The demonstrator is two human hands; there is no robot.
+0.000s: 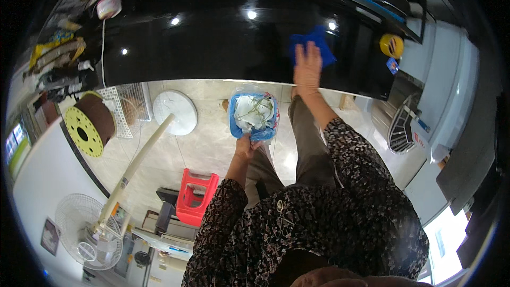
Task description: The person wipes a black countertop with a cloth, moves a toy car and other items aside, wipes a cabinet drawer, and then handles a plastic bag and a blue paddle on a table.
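My left hand (246, 146) grips the near rim of a blue waste bin (232, 121) lined with a clear plastic bag. Crumpled white paper or plastic and thin green stalks (261, 107) lie in the bin. My right hand (308, 65) lies flat on a blue cloth (327, 54), fingers pointing away from me, on a glossy black tabletop (215, 48). The cloth spreads out beyond and to both sides of the fingers.
A yellow round container (391, 46) and a black-framed rack (422, 16) stand at the right of the black top. Bags (59, 54) crowd its left end. Around the tiled floor are a pedestal fan (131, 167), a red plastic stool (195, 197) and a large spool (89, 125).
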